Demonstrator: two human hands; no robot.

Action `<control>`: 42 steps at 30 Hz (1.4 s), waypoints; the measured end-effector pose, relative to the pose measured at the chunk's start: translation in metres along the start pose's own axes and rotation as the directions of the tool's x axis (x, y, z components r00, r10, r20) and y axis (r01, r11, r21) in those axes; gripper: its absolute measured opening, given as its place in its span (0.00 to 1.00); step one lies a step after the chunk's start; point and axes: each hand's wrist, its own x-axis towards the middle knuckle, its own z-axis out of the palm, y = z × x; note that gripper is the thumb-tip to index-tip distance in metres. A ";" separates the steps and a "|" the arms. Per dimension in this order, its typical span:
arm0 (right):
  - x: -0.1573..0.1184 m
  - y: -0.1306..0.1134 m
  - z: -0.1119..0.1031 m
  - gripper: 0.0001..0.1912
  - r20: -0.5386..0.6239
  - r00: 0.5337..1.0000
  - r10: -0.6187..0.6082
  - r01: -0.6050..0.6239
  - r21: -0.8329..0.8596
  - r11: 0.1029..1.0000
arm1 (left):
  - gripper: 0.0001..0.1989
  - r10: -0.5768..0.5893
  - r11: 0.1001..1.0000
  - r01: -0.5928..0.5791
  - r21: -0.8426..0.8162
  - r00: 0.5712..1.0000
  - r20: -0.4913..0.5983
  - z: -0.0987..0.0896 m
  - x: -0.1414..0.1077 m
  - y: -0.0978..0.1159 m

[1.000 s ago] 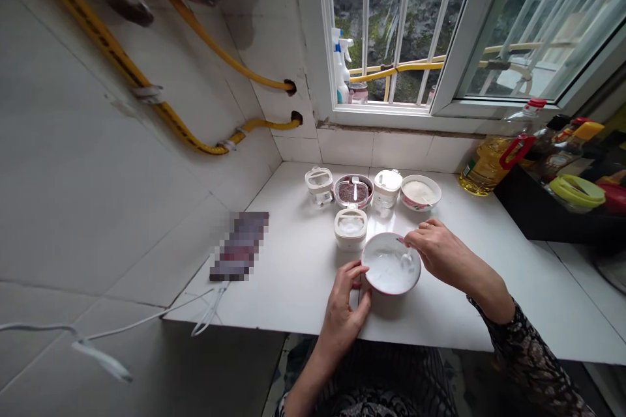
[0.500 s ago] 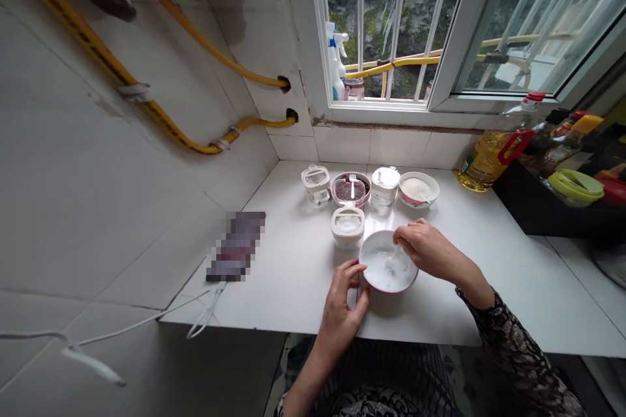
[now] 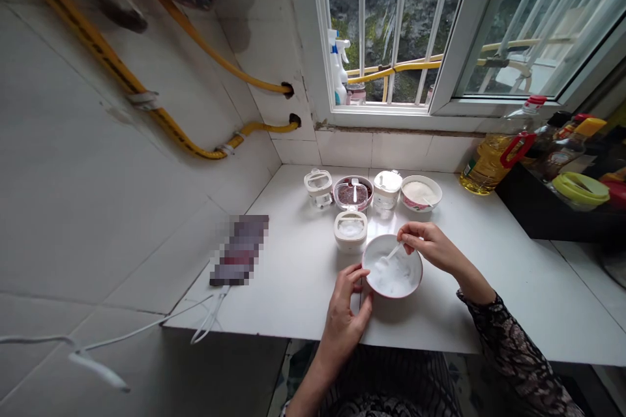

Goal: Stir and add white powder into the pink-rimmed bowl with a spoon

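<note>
A white bowl of white, powdery stuff stands near the counter's front edge. My left hand grips its left rim, fingertips on the edge and thumb low against the side. Pinched in my right hand is a small white spoon, its tip in the white stuff. Just behind the bowl sits a lidded jar with white contents. Farther back are a clear jar, a bowl of dark red stuff with a white spoon over it, another jar, and a bowl of pale grains.
An oil bottle with a red handle stands at the back right, beside a black box of bottles. A blurred-out flat object with a white cable lies on the left. The window is behind the counter.
My right hand has shifted slightly, and the spoon now shows clearly, slanting toward the bowl's left side. My left hand still holds the rim. The whole view has moved a little.
</note>
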 end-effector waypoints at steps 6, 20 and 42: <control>0.000 0.006 0.000 0.10 -0.058 0.998 0.004 -0.006 -0.030 1.000 | 0.16 -0.013 1.000 0.013 -0.008 1.000 -0.001 0.001 -0.001 -0.002; -0.001 -0.001 0.026 0.12 0.013 0.980 -0.201 0.192 -0.364 0.911 | 0.18 0.031 0.999 -0.031 0.012 0.999 0.013 0.000 -0.002 -0.004; 0.018 0.007 0.007 0.20 -0.247 0.967 0.062 0.047 0.411 0.910 | 0.17 0.055 0.998 -0.055 0.001 0.998 0.016 0.001 0.001 -0.006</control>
